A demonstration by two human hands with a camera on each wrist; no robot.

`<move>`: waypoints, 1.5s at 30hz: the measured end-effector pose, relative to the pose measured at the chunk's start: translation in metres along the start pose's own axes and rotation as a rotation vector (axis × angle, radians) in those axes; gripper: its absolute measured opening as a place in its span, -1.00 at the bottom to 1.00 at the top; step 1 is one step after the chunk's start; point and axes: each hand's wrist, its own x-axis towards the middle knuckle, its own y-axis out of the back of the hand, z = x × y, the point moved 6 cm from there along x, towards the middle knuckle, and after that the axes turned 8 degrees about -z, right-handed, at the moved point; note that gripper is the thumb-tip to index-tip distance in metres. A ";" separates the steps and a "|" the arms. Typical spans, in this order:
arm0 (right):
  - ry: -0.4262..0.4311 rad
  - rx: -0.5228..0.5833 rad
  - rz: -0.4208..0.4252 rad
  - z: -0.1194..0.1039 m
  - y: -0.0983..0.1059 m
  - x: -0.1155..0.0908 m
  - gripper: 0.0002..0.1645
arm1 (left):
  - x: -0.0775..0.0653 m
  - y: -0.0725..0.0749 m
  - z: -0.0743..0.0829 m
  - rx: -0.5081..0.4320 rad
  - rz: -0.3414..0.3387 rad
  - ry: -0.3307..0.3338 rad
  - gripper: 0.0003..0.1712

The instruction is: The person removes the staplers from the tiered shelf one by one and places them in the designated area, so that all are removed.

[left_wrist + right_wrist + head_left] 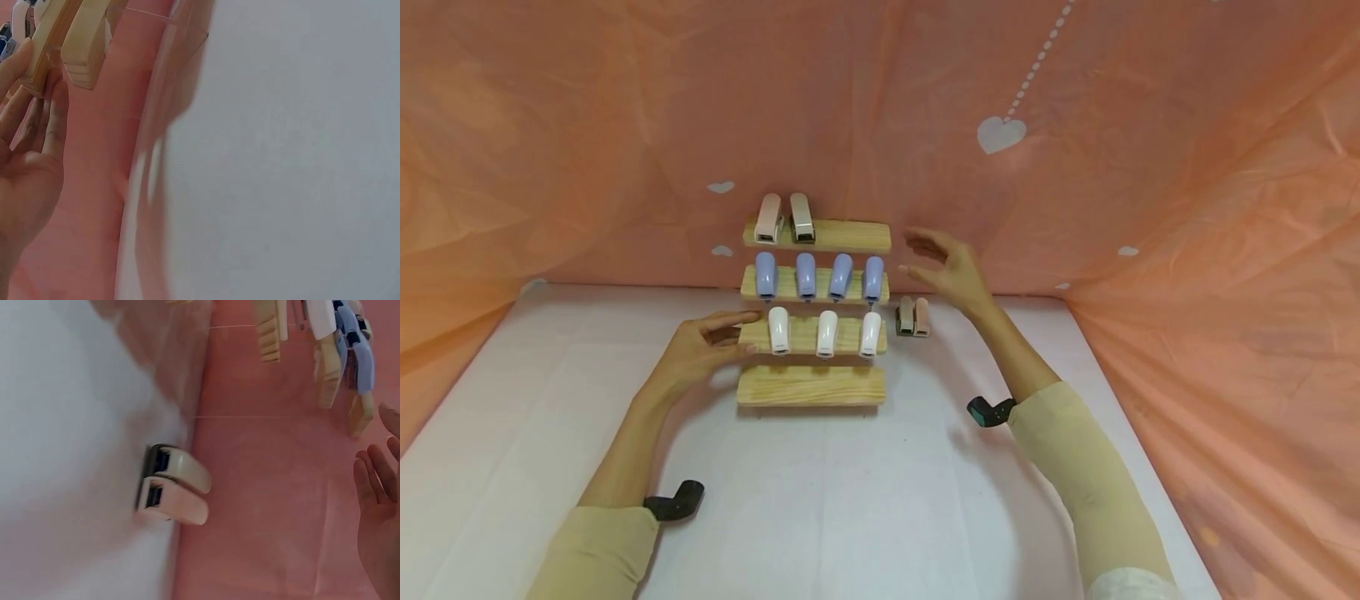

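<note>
Left hand is pinching the left end of the rack's third tier, probably to steady it. Right hand's empty, half-open, just off the top tier. White staplers sit on the pinched tier, purple ones above, so likely colour-grouped. Two more stand on the table, right of the rack.

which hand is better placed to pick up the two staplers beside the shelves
Right, I'd say: the right hand is empty and near the two staplers, while the left hand grips a wooden shelf on the opposite side.
</note>
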 end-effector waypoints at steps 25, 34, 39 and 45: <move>0.059 -0.027 -0.139 -0.001 -0.034 0.063 -0.38 | -0.005 0.001 0.003 -0.026 -0.015 -0.027 -0.40; -0.015 -0.091 -0.232 -0.010 -0.049 0.080 -0.29 | -0.005 -0.001 0.005 -0.011 -0.026 -0.028 -0.41; -0.058 -0.158 -0.272 -0.017 -0.052 0.086 -0.21 | -0.005 -0.001 0.011 -0.004 -0.036 -0.006 -0.40; -0.117 -0.275 -0.311 -0.020 -0.057 0.096 -0.13 | -0.003 -0.004 0.012 -0.011 -0.038 -0.009 -0.40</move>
